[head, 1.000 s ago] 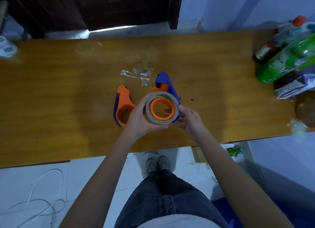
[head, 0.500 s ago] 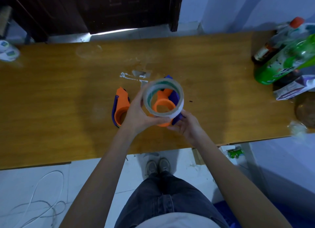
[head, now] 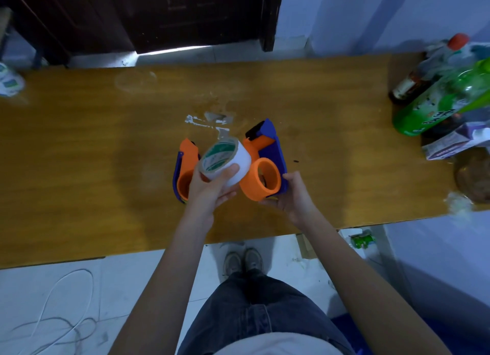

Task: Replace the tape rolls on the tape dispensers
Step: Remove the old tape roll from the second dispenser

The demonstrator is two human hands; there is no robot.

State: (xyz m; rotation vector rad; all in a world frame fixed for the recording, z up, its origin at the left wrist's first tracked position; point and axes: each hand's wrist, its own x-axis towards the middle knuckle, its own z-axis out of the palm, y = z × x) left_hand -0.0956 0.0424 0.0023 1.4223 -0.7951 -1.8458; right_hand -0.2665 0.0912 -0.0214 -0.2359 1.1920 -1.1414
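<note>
My left hand (head: 212, 186) grips a roll of clear tape (head: 225, 159) with a green-printed core, held just left of an orange and blue tape dispenser (head: 265, 166). My right hand (head: 293, 192) holds that dispenser from its near right side, and its bare orange hub (head: 261, 179) faces me with no roll on it. A second orange and blue dispenser (head: 185, 166) lies on the wooden table (head: 92, 155) behind my left hand, partly hidden by the roll.
Bottles (head: 437, 89) and a small carton (head: 456, 139) crowd the table's right end. White tape scraps (head: 209, 121) lie just beyond the dispensers. A white object (head: 9, 81) sits at the far left edge. A cable (head: 61, 315) loops on the floor.
The tape roll was on the dispenser's hub a second ago. My left hand has pulled it off and carried it to the left, leaving the orange hub bare.
</note>
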